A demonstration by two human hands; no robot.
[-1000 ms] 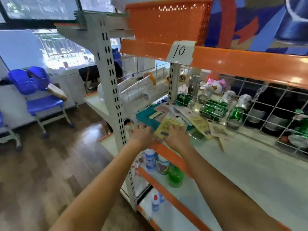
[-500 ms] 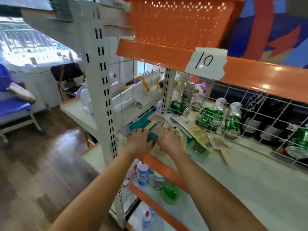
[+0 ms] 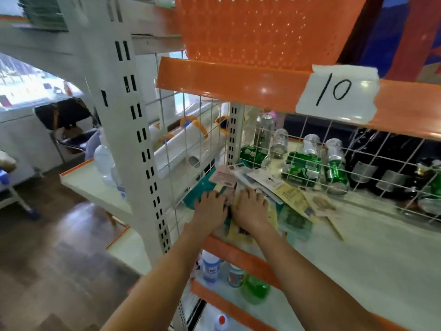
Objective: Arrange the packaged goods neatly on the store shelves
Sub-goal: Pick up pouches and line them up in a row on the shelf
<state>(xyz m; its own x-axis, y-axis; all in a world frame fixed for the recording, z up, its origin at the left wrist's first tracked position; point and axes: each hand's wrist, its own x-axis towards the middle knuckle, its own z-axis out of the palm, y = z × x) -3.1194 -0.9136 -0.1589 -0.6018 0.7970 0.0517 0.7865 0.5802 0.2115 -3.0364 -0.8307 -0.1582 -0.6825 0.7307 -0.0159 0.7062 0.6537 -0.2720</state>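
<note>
A loose pile of flat packets, yellow, white, pink and green, lies spread on the white shelf near its left end. Under the pile sits a teal packet. My left hand rests palm down on the teal packet, its fingers spread flat. Beside it, my right hand presses on a yellow packet, the fingers only slightly bent. The two hands nearly touch. Whether either thumb hooks under a packet is hidden.
Green cans and clear bottles lie behind a wire grid. An orange basket stands on the upper shelf, above a paper label "10". Small bottles stand on the lower shelf. A white upright post is at left.
I have moved closer to the shelf. Both hands slid further in over the packets and came together, the yellow packet now lying under my right palm.
</note>
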